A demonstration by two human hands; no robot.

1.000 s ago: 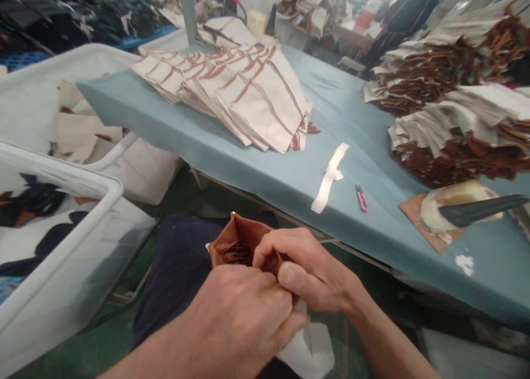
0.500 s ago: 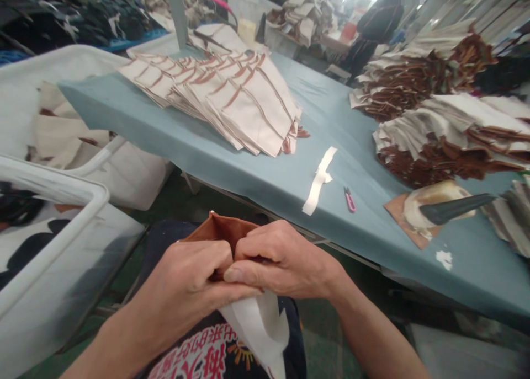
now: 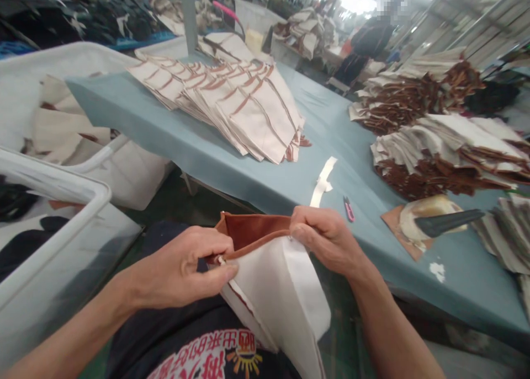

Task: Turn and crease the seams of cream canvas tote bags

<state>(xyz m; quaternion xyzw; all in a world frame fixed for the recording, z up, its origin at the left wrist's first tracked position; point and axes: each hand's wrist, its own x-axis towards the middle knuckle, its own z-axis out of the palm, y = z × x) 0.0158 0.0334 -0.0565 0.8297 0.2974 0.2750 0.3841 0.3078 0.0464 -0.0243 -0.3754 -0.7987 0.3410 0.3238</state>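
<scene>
I hold a white fabric pouch (image 3: 281,291) with a brown lining above my lap, its mouth stretched wide. My left hand (image 3: 182,268) pinches the left end of the brown rim, fingers closed. My right hand (image 3: 327,238) pinches the right end of the rim, fingers closed too. The white body of the pouch hangs down between my forearms over my dark printed shirt (image 3: 199,351).
A blue-grey table (image 3: 232,153) carries a fanned row of white pouches (image 3: 232,97), heaps of white and brown pieces (image 3: 439,147), a white strip (image 3: 323,183), a pink cutter (image 3: 348,208) and a dark pointed tool (image 3: 447,222). White bins (image 3: 53,224) stand at my left. Another person (image 3: 364,42) works far behind.
My hands, bunched together on the crumpled pouch, have drawn apart. The pouch is now spread out with its white outside showing and its mouth pulled wide.
</scene>
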